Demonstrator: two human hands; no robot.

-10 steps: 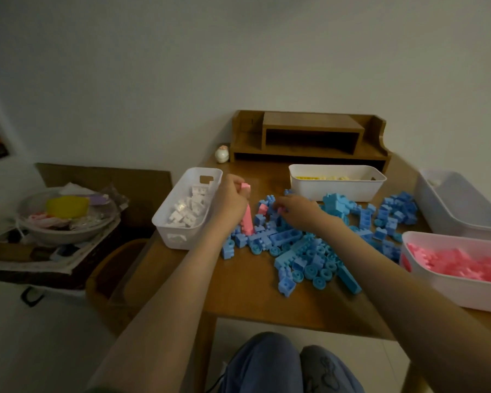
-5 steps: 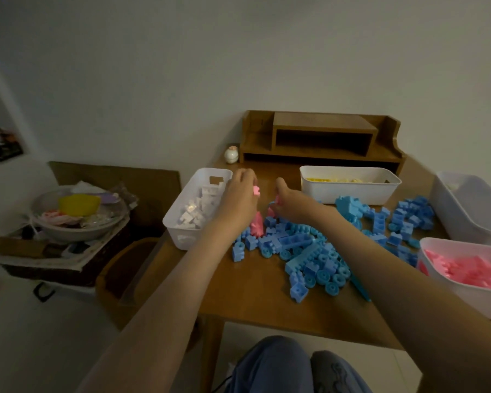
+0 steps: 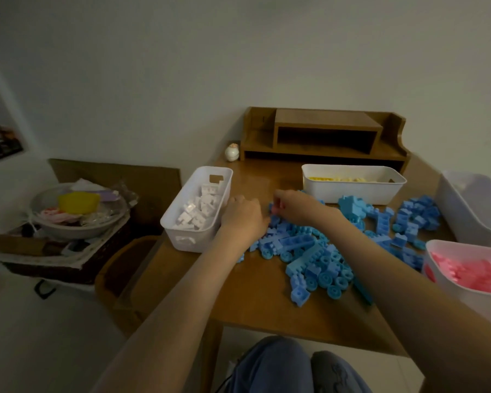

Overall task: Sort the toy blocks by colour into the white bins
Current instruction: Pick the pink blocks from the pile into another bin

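Now lowered onto blue pile (image 3: 301, 245), nine o'clock side: left hand (image 3: 243, 219), right hand (image 3: 295, 205) (fingers curled, contents indeterminate); pink piece likely unbinned.

Four white bins (image 3: 352, 192), two hands (image 3: 243, 216), one wooden shelf (image 3: 326, 124)

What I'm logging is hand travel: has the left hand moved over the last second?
Yes. The left hand has come down and nearer the camera beside the bin of white blocks, from its far rim to about mid-wall.
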